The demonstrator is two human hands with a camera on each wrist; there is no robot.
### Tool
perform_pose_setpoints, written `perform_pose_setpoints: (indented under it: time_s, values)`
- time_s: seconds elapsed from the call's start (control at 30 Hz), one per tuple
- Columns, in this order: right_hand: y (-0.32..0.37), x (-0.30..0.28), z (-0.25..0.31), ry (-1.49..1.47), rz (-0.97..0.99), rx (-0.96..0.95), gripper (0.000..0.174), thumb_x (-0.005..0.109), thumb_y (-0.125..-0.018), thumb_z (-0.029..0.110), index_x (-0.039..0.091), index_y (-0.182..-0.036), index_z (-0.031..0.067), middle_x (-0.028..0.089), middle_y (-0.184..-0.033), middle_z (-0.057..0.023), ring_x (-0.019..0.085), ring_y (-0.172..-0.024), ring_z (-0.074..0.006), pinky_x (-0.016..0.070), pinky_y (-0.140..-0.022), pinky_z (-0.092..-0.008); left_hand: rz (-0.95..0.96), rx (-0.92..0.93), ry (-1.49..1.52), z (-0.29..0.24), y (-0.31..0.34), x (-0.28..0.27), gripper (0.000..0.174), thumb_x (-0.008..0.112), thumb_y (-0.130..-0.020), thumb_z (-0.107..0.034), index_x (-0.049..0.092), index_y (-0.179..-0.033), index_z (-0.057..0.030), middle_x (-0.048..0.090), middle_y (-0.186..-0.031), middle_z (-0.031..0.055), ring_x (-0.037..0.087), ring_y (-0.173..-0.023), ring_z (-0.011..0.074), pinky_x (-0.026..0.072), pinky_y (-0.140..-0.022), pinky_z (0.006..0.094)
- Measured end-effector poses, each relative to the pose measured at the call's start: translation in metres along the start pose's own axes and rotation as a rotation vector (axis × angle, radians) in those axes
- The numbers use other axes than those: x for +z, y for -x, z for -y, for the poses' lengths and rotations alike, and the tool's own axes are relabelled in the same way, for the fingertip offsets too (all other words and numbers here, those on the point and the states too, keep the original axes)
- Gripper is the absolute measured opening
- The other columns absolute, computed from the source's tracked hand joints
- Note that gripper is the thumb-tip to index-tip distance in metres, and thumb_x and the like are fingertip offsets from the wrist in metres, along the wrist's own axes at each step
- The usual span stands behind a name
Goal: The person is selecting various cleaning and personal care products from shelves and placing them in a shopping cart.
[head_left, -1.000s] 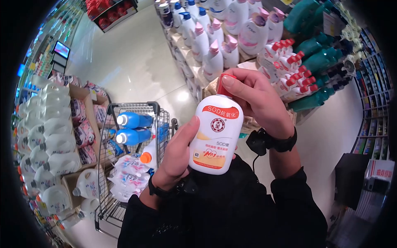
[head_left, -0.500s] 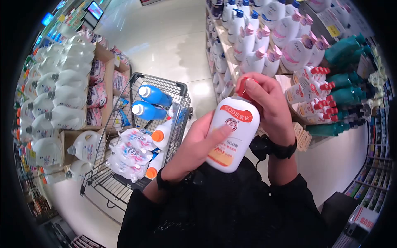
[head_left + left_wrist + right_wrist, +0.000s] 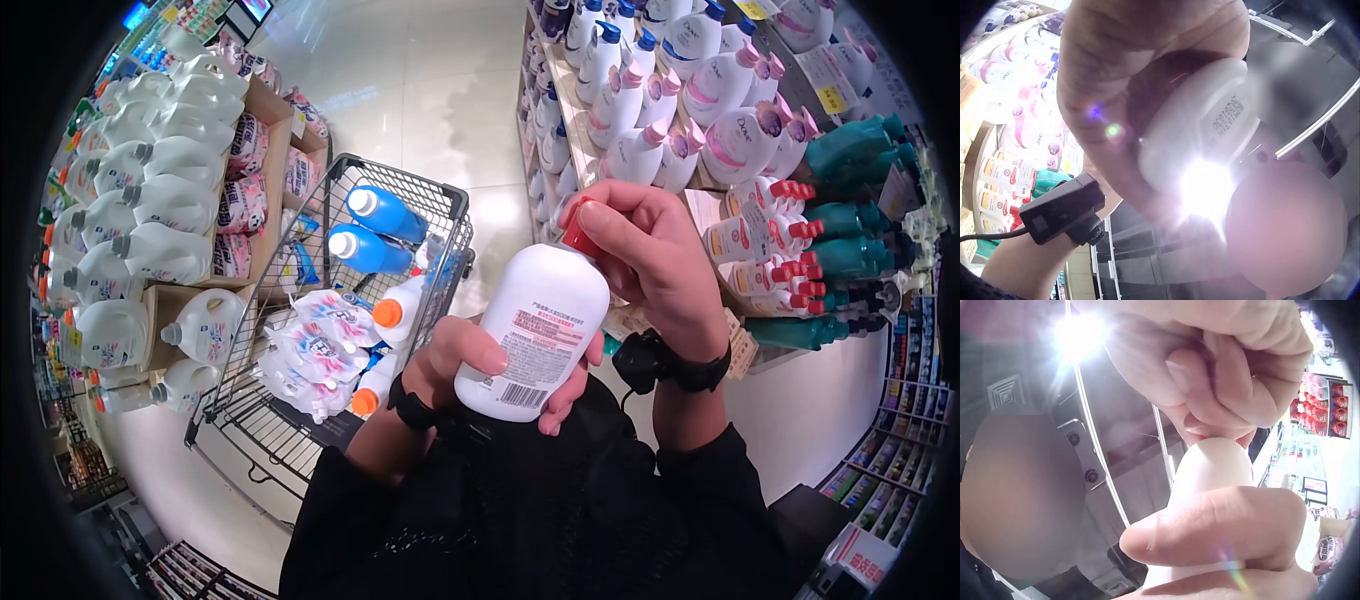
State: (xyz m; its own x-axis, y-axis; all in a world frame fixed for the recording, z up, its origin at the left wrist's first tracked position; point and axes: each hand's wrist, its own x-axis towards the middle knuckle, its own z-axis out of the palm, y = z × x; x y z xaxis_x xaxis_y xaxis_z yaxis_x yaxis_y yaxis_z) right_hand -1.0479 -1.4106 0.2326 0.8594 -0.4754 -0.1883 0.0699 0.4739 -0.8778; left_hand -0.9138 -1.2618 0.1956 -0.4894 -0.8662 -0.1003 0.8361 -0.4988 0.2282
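A white lotion bottle (image 3: 535,325) is tilted in front of the body in the head view, its back label and barcode facing up. My left hand (image 3: 455,350) grips the lower body, thumb across the label side and fingers behind. With thumb and fingers, my right hand (image 3: 645,255) pinches the red cap (image 3: 577,230) at the top. In the left wrist view, the bottle's base (image 3: 1222,119) shows a stamped date code. The right wrist view shows the white shoulder of the bottle (image 3: 1213,465) between both hands, the cap mostly covered by fingers.
To the left stands a wire shopping cart (image 3: 458,205) carrying blue bottles (image 3: 380,250), orange-capped white bottles (image 3: 400,310) and a wrapped pack (image 3: 320,345). White jugs (image 3: 170,205) are stacked beyond it. On the right, a display holds pump bottles (image 3: 740,140) and similar red-capped bottles (image 3: 740,240).
The bottle has been turned in the hands from its front label to its back label. The left thumb has shifted across it; the right hand stays at the cap. The head view has swung.
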Motion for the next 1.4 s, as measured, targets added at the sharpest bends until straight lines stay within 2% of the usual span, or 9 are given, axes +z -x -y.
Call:
perform_pose_setpoints:
  time_s: [0.6,0.83,0.93,1.07,1.17,1.23,1.27,1.33,1.4]
  values:
    - [-0.004,0.002,-0.01,-0.021,-0.066,-0.01,0.029,0.067,-0.092,0.029,0.064,-0.087,0.0004,0.055,-0.061,0.0052,0.037,-0.044,0.0021,0.0219,-0.039,-0.0171,-0.074,0.016,-0.006,0.0,0.0,0.004,0.078,0.072,-0.063,-0.024,0.041,-0.115,0.0246,0.055,-0.092,0.0411,0.063,-0.08,0.0513,0.0562,-0.071,0.0528]
    - [-0.002,-0.005,-0.013,-0.032,-0.046,-0.008,0.028,0.067,-0.092,0.028,0.064,-0.088,0.0006,0.058,-0.065,0.0042,0.039,-0.047,0.0022,0.0231,-0.04,-0.0168,-0.024,-0.042,-0.027,0.001,-0.002,-0.004,0.078,0.072,-0.063,-0.026,0.042,-0.116,0.0234,0.056,-0.095,0.04,0.064,-0.08,0.0493,0.0565,-0.07,0.0502]
    - [0.003,-0.009,-0.009,0.005,-0.004,-0.018,0.027,0.067,-0.091,0.027,0.064,-0.089,0.0006,0.059,-0.069,0.0033,0.044,-0.053,0.0013,0.0288,-0.045,-0.0167,-0.068,-0.017,-0.05,0.005,0.0,-0.002,0.075,0.073,-0.064,-0.023,0.044,-0.119,0.0191,0.059,-0.097,0.0326,0.065,-0.082,0.0423,0.0562,-0.073,0.0474]
    - [0.002,-0.021,-0.014,0.178,0.062,-0.054,0.024,0.068,-0.091,0.023,0.064,-0.091,-0.0007,0.061,-0.075,0.0017,0.053,-0.066,-0.002,0.0408,-0.058,-0.018,-0.404,0.043,-0.698,0.011,-0.006,-0.008,0.049,0.068,-0.07,-0.011,0.051,-0.115,-0.0019,0.061,-0.095,0.0063,0.062,-0.084,0.0159,0.0514,-0.078,0.0318]
    - [0.001,-0.025,-0.022,0.205,0.032,-0.068,0.023,0.067,-0.091,0.021,0.063,-0.09,-0.0017,0.061,-0.075,0.0015,0.054,-0.069,-0.0034,0.0431,-0.062,-0.0195,-0.582,0.112,-1.021,0.02,-0.016,-0.013,0.053,0.071,-0.067,-0.01,0.05,-0.114,0.0,0.063,-0.097,0.0114,0.065,-0.085,0.0235,0.0507,-0.077,0.0344]
    - [-0.002,-0.033,-0.033,0.209,0.025,-0.075,0.022,0.066,-0.091,0.02,0.063,-0.089,-0.0017,0.06,-0.075,0.0016,0.053,-0.068,-0.0032,0.0424,-0.061,-0.0196,-1.087,0.355,-1.681,0.032,-0.025,-0.004,0.058,0.073,-0.064,-0.01,0.048,-0.115,-0.0006,0.061,-0.097,0.0153,0.062,-0.087,0.0324,0.0485,-0.078,0.0377]
    - [-0.005,-0.038,-0.041,0.313,0.01,-0.104,0.021,0.065,-0.091,0.019,0.062,-0.089,-0.0015,0.059,-0.075,0.0018,0.052,-0.067,-0.0031,0.0417,-0.061,-0.0199,-1.099,0.357,-1.677,0.035,-0.027,-0.006,0.058,0.073,-0.064,-0.01,0.048,-0.115,-0.0006,0.061,-0.097,0.0153,0.062,-0.087,0.0324,0.0485,-0.078,0.0377]
    - [-0.007,-0.043,-0.046,0.416,0.006,-0.135,0.021,0.064,-0.092,0.019,0.061,-0.088,-0.0014,0.059,-0.074,0.002,0.051,-0.067,-0.0029,0.0409,-0.06,-0.0202,-1.33,0.593,-2.185,0.04,-0.03,-0.011,0.06,0.078,-0.061,-0.014,0.048,-0.111,-0.0043,0.054,-0.092,0.0138,0.055,-0.086,0.0341,0.0424,-0.077,0.0412]
    - [-0.006,-0.046,-0.049,0.353,0.036,-0.083,0.019,0.063,-0.093,0.017,0.06,-0.089,-0.0009,0.057,-0.072,0.0023,0.049,-0.065,-0.0028,0.0392,-0.059,-0.0204,-1.388,0.548,-2.168,0.046,-0.033,-0.012,0.062,0.079,-0.059,-0.016,0.048,-0.112,-0.0046,0.052,-0.094,0.0129,0.053,-0.091,0.0317,0.04,-0.08,0.0405]
